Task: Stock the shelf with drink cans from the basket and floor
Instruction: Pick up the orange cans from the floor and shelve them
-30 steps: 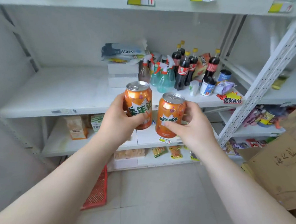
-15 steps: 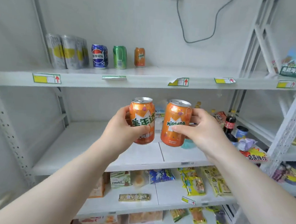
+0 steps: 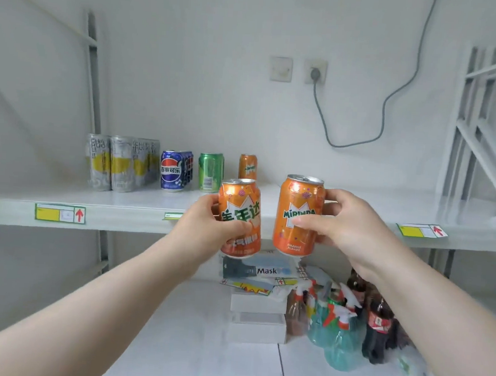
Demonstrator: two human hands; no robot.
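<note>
Head view: gripped the left can [image 3: 241, 208], orange with white Chinese lettering, in curled left hand [image 3: 204, 224] fingers [image 3: 238, 226]. Gripped the right can [image 3: 297, 197], orange and marked "MIRINDA", in the right hand [image 3: 348, 224]. Held both upright, side by side, before the upper shelf [image 3: 122, 205] edge.

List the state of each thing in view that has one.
Left hand: grips left orange can, roughly upright, in air.
Right hand: grips right orange can, roughly upright, in air.
Shelved orange can: upright.
Green can: upright, shelved.
Pepsi cans: upright, shelved.
Plug: in wall socket.
</note>
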